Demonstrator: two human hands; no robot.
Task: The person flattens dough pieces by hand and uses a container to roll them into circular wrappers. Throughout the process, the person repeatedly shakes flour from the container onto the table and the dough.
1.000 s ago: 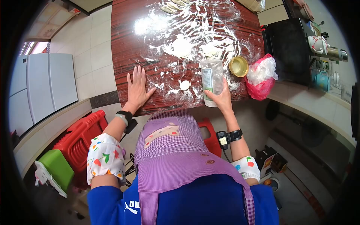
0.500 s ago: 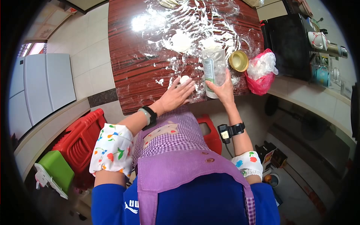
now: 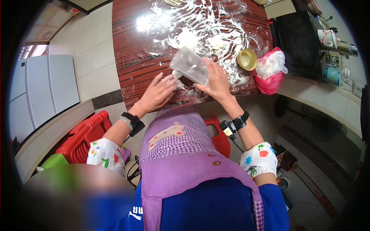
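Note:
My right hand (image 3: 217, 82) is wrapped round a clear, flour-dusted plastic bottle (image 3: 189, 65), which lies slanted over the near part of the table, its far end to the upper left. My left hand (image 3: 157, 92) is open, palm down with fingers stretched out at the table's near edge. By its fingertips, at the bottle's left side, is a small white piece of dough (image 3: 177, 74), partly covered. Farther back, a flat round of dough (image 3: 187, 39) lies in the flour, and another dough round (image 3: 217, 43) is to its right.
A gold-coloured tin (image 3: 247, 59) stands right of the bottle. Beside it sits a pink plastic bag (image 3: 267, 81) with a white bag inside. Loose flour streaks the dark red wooden table (image 3: 133, 50). Red plastic stools (image 3: 83, 136) are at the lower left.
The bottle has tipped from pointing straight away to slanting left, and my right hand has moved left with it. My left hand has slid left, off the dough piece it partly covered.

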